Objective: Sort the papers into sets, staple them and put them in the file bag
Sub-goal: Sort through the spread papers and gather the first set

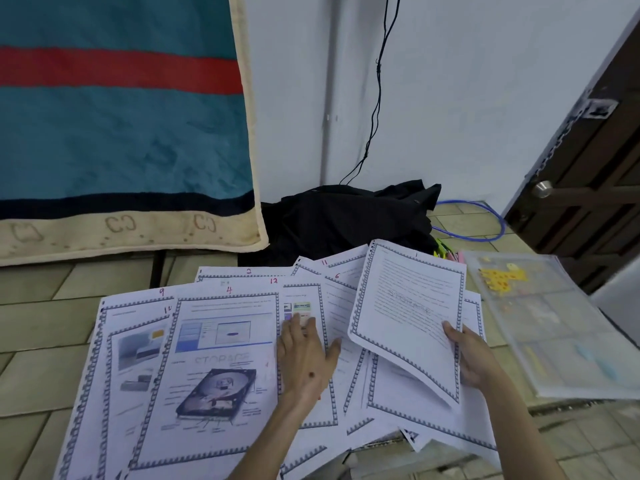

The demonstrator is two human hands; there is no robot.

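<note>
Hanging across the upper left, a teal blanket [121, 133] with a red band, a dark stripe and a cream border stamped with letter marks, its lower edge reaching down near the floor. Rising behind and to the right, a pale wall [467, 98], with a thin black cable [375, 98] trailing down it into a heap of black cloth [349, 220] slumping in the corner. Standing at the far right, a dark wooden door [595, 168] with a round metal knob [541, 188]. Stretching underneath everything, a floor of beige tiles [41, 323], a blue cord [485, 220] looping over it beside the cloth.

Spreading over the tiles in an overlapping fan, bordered printed papers [145, 375] bearing handwritten red numbers, the nearest showing a hard-drive picture under the word STORAGE. Lying just right of the fan, a translucent file bag [554, 323] with a yellow giraffe print, its edge blurred. Peeking out between the cloth and the bag, some small green and pink items, too small to identify.

Resting flat on the middle sheets, the left hand [304, 358], fingers straight and spread. Gripping the lower right corner of a text page [408, 306] marked 1, the right hand [474, 362], thumb on top, lifting that page tilted above the pile.
</note>
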